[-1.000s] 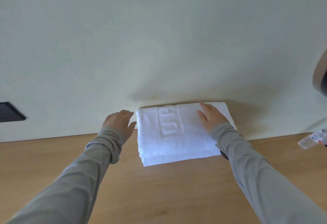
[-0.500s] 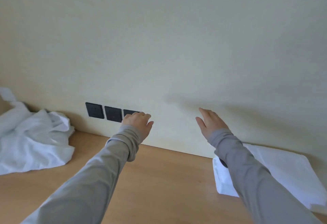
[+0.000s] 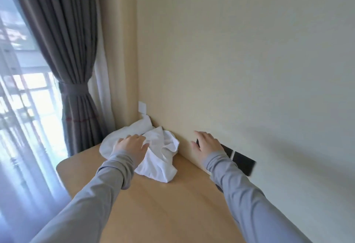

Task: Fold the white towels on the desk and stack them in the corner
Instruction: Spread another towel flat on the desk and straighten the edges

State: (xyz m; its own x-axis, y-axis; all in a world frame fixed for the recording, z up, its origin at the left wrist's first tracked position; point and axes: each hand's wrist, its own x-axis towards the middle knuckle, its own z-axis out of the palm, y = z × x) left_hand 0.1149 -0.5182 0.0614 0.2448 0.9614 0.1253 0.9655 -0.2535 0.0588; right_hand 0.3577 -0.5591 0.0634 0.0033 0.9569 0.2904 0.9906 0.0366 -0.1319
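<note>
1. Wooden desk (image 3: 153, 204) sits in a wall corner, with a curtain (image 3: 63, 51) at the left.
2. Left hand (image 3: 130, 145) lies on the crumpled white towels (image 3: 161, 158) in the desk's far corner, fingers pressing into the cloth; a firm grasp can't be told.
3. Right hand (image 3: 207, 146) hovers with fingers spread, empty, in front of the black wall sockets (image 3: 242, 161).

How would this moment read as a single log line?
left hand: on crumpled towels | right hand: open, empty, near wall | towels: unfolded, desk corner
</note>
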